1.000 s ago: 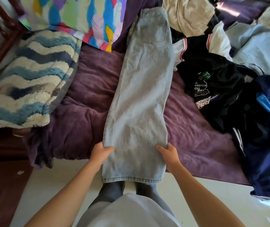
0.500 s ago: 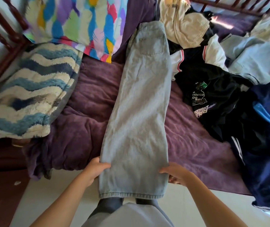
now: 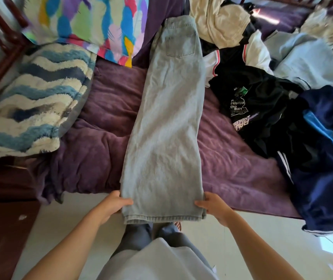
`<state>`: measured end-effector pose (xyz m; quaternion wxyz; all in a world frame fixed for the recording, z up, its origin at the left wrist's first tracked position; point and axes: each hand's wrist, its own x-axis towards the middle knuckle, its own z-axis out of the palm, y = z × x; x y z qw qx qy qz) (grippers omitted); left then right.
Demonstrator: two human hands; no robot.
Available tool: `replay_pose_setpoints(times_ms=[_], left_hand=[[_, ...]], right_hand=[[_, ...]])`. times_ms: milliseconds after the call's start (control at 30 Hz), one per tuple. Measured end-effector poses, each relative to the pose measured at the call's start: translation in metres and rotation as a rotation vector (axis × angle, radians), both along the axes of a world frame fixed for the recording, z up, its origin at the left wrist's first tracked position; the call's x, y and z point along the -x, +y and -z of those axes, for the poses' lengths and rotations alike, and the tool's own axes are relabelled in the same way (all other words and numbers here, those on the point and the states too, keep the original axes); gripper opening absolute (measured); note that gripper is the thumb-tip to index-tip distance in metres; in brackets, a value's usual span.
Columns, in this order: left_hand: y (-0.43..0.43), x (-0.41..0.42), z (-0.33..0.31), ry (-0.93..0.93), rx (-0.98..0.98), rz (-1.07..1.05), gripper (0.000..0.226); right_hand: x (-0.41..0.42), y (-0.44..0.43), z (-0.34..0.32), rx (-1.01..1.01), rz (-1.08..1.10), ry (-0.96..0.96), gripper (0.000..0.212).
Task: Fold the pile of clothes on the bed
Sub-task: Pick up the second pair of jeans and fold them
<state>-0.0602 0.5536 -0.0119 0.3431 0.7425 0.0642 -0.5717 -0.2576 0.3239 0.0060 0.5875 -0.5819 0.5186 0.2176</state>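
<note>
At 12 o'clock from both hands, the jeans lie flat on the purple blanket of the bed, apparently with one leg stacked on the other. Their long axis runs 6 to 12 o'clock, straight away from the person. The waistband is at the far end with the back pocket facing up just below it. The hem is at the near end, hanging just past the bed's edge over the floor. The left hand pinches the left edge just above the hem, thumb on top, the other fingers hidden under the denim. The right hand pinches the right edge in the same way. The hands are apart by the full width of the garment and level with each other, neither nearer the waistband. The unfolded pile sits at 2 to 3 o'clock from the jeans, with a black printed shirt just beside their right edge. A wavy blue-and-white throw lies at 9 to 10 o'clock, apart from them. Judgement: the step in hand is the end-to-end fold, carrying the hem toward 12 o'clock onto the waistband. Since the axis lines up with the body and the grips are symmetric, both arms should travel equally. One hand leading would likely skew the fold toward the pile.
</note>
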Motion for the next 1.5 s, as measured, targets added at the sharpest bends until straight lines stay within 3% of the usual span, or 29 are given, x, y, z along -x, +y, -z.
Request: replay_pose_setpoints(times_ms=[167,300,367,467,533,600,733,867,1000,1167,1267,1367,1500], left_hand=[[0.003,0.022,-0.013,-0.088,0.058,-0.163,0.032],[0.004,0.029,-0.036,-0.177,0.106,-0.256,0.026],[0.001,0.028,-0.057,-0.275,0.153,-0.271,0.037],[-0.004,0.020,-0.097,-0.298,0.297,-0.305,0.064],[-0.013,0.012,-0.125,-0.297,0.380,-0.314,0.048],[-0.027,0.001,-0.151,-0.330,0.412,-0.334,0.023],[-0.060,-0.035,-0.186,-0.289,0.493,-0.539,0.029],[-0.087,-0.076,-0.195,-0.194,0.583,-0.658,0.024],[-0.117,-0.114,-0.191,-0.144,0.577,-0.673,0.025],[-0.175,-0.172,-0.174,-0.081,0.590,-0.628,0.026],[-0.203,-0.202,-0.144,-0.076,0.567,-0.494,0.029],[-0.208,-0.210,-0.090,-0.221,0.386,-0.306,0.060],[-0.187,-0.197,-0.018,-0.387,0.092,0.001,0.058]], right_hand=[[0.002,-0.002,-0.009,0.021,-0.005,-0.064,0.016],[0.007,-0.002,-0.025,0.105,0.111,-0.240,0.043],[0.007,-0.008,-0.045,0.095,0.104,-0.367,0.059],[0.003,-0.021,-0.079,0.136,0.062,-0.478,0.039],[-0.005,-0.033,-0.099,0.193,0.102,-0.533,0.020],[-0.018,-0.046,-0.119,0.234,0.156,-0.594,0.023],[-0.049,-0.068,-0.151,0.125,0.287,-0.717,0.027],[-0.079,-0.083,-0.161,0.189,0.204,-0.799,0.028],[-0.108,-0.105,-0.151,0.304,0.178,-0.763,0.026],[-0.170,-0.143,-0.131,0.363,0.314,-0.706,0.016],[-0.205,-0.165,-0.104,0.319,0.393,-0.603,0.055],[-0.213,-0.165,-0.068,0.294,0.393,-0.404,0.071],[-0.201,-0.146,-0.018,0.291,0.261,-0.157,0.058]])
